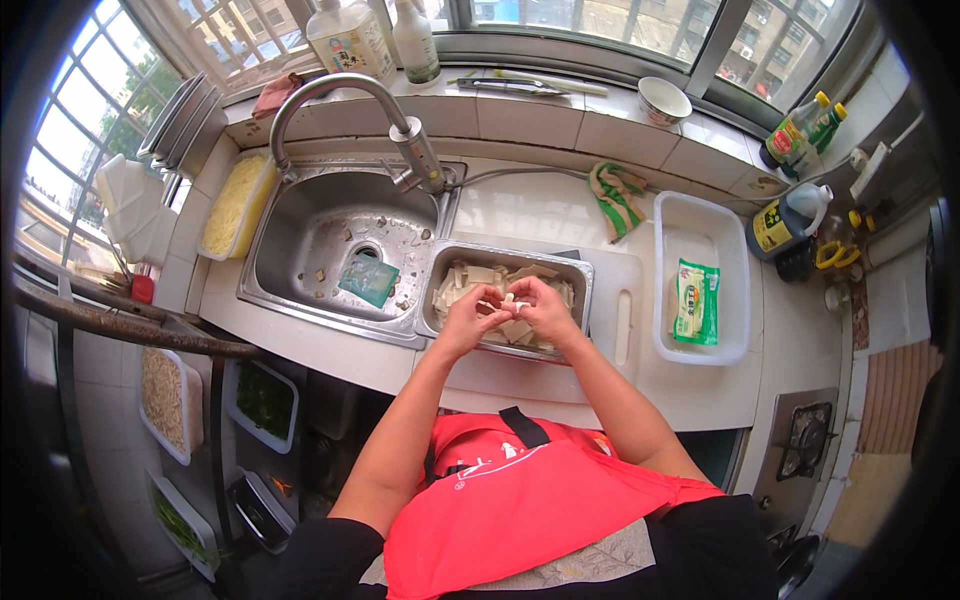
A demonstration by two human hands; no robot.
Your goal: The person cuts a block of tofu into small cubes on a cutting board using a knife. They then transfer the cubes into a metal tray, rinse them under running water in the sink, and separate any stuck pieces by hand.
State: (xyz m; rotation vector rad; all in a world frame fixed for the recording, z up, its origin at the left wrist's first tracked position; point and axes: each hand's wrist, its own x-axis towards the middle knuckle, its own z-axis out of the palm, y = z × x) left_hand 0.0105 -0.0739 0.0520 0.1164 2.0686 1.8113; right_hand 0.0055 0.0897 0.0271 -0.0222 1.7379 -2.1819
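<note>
Both of my hands meet above a rectangular steel pan [588, 300] filled with flat, pale cut pieces [472, 274], perhaps sliced tofu. Between the fingertips of my left hand [471, 319] and my right hand [546, 311] is a small pale piece [509, 298]. My fingers cover part of it, and the hands nearly touch. The pan rests partly on a white cutting board [611, 270] and borders the sink. To the right, a white plastic tub [738, 300] contains a green-and-white food packet [696, 300] bearing writing.
At left, the steel sink [300, 217] holds a teal plastic wrapper [369, 280] and scraps under a curved faucet [330, 81]. Beside it stands a tub of yellow shreds [238, 206]. A striped cloth [616, 201] lies behind the board. A gas burner [806, 441] is at far right.
</note>
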